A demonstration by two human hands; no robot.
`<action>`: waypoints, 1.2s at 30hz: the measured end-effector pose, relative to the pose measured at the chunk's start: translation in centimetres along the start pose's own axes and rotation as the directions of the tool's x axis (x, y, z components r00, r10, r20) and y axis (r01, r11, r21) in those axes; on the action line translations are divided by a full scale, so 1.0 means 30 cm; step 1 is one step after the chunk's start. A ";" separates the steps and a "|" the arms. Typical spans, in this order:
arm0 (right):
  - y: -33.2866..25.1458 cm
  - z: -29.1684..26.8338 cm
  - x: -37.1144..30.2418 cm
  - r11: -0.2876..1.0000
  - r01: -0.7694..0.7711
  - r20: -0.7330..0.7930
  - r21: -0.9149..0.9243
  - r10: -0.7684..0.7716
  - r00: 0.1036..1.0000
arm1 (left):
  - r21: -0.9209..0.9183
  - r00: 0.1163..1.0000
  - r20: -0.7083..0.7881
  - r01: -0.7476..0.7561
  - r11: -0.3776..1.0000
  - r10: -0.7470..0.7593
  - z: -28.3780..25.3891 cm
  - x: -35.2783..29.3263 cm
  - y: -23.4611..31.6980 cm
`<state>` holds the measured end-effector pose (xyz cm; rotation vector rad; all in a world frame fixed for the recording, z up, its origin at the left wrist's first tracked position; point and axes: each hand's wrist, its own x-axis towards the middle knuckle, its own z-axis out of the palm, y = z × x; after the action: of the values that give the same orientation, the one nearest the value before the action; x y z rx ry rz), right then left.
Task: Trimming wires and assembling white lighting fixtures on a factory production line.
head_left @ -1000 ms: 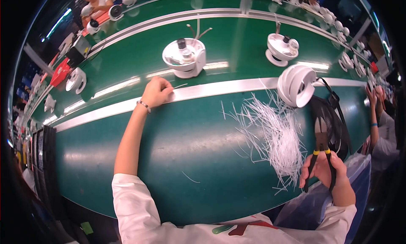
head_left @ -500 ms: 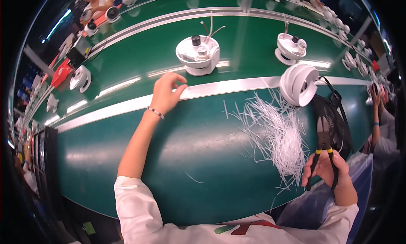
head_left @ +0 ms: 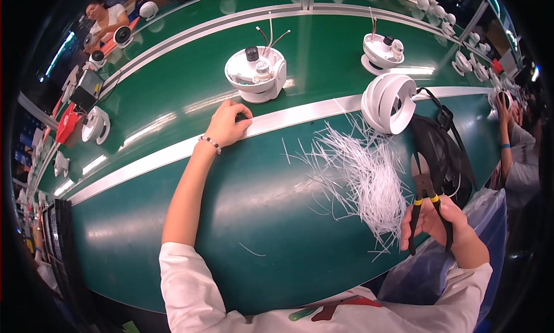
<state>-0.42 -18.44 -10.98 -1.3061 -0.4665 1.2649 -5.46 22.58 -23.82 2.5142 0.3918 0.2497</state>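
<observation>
My left hand rests at the pale rail along the belt, fingers loosely curled, with a gap between thumb and fingertips and nothing visible in it. Just beyond it, on the green belt, stands a white camera housing with its bowl upward, a black lens and loose wires sticking up. My right hand holds a pair of cutting pliers with black, yellow-banded handles, jaws pointing away from me. Beside the pliers lies a heap of cut white plastic strips.
Nested white ring-shaped covers lie beyond the strips, next to a black mesh bag. A second open housing stands on the belt at right, another white unit at left. A clear plastic bag hangs at the near right edge. Other people sit along the line.
The whole view has shifted, so the scene sits slightly further left. My left fingers have curled closer together near the housing. The pliers stay in my right hand.
</observation>
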 end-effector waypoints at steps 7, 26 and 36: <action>-0.002 -0.005 0.003 1.000 -0.022 -0.012 -0.020 0.022 1.000 | -0.171 0.997 0.076 0.036 0.985 -0.023 -0.035 0.030 -0.023; -0.005 -0.020 0.010 1.000 -0.017 -0.035 -0.016 0.017 0.999 | 0.319 0.911 -0.371 -0.056 0.946 0.180 -0.030 -0.011 -0.004; -0.009 0.004 0.021 0.997 -0.075 -0.150 -0.030 0.069 0.986 | 0.090 0.789 -0.457 -0.419 0.904 0.411 0.068 -0.042 0.103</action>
<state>-0.19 -17.76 -10.94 -1.4476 -0.3400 1.2127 -5.44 18.66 -23.82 2.4775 0.0019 1.0445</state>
